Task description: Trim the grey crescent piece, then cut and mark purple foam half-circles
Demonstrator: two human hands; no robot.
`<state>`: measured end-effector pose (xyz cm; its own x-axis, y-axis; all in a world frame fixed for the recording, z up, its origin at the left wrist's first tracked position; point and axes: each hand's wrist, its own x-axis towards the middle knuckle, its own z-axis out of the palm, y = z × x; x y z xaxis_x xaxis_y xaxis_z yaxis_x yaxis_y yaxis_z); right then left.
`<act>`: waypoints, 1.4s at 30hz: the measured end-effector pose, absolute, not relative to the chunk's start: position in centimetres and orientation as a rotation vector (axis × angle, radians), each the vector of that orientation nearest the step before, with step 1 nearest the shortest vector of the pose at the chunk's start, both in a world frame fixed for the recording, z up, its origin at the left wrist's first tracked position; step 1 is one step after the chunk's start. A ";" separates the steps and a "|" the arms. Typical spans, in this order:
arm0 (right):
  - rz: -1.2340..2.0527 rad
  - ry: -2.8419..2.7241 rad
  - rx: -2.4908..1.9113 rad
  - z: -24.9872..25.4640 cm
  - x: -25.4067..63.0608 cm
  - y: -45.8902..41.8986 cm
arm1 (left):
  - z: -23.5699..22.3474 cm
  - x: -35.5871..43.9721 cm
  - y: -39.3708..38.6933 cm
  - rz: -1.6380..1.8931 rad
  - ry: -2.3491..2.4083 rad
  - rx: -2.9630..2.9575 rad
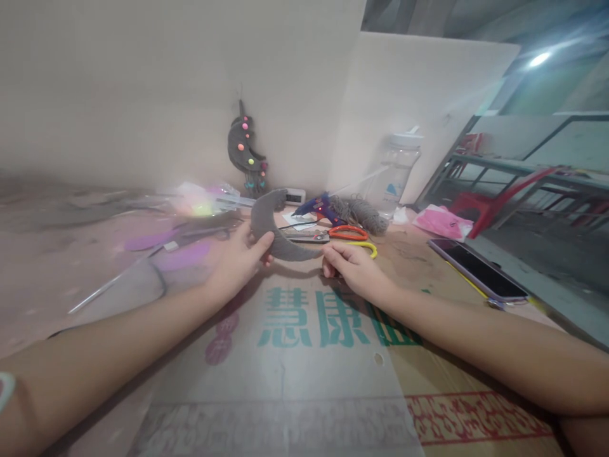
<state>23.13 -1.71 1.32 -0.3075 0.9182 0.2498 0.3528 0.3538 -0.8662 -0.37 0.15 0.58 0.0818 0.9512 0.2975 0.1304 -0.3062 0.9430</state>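
A grey crescent moon shape (275,230), wrapped in what looks like yarn, is held up above the cardboard. My left hand (247,249) grips its outer curve, thumb on the front face. At the lower right tip, my right hand (349,263) pinches the end between thumb and fingers. Just behind lie scissors with orange and yellow handles (349,233). A blue glue gun (318,206) with a small red light rests beyond them, beside a bundle of grey yarn (361,214).
A finished-looking moon ornament with coloured pompoms (242,145) hangs on the back board. A clear water bottle (399,171), a pink packet (443,222) and a phone (478,270) stand or lie at right. Plastic bags (200,200) lie at left. Printed cardboard (285,381) covers the front.
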 end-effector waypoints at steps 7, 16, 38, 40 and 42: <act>1.035 -1.739 -1.061 1.1 23.2 -1.5 | 0.0 -0.7 0.6 1.300 1.091 1.527; 1.033 -1.773 -1.130 1.1 22.9 -1.5 | 0.7 -0.3 0.2 1.329 1.044 1.600; 1.030 -1.889 -1.167 1.5 23.2 -1.8 | 0.1 -0.2 -0.4 1.024 1.134 1.982; 1.036 -1.862 -1.167 1.6 23.1 -1.9 | 0.0 -0.3 -0.4 1.022 1.109 2.009; 1.028 -1.828 -1.165 1.6 23.1 -1.9 | 0.0 -0.4 -0.4 1.030 1.073 2.019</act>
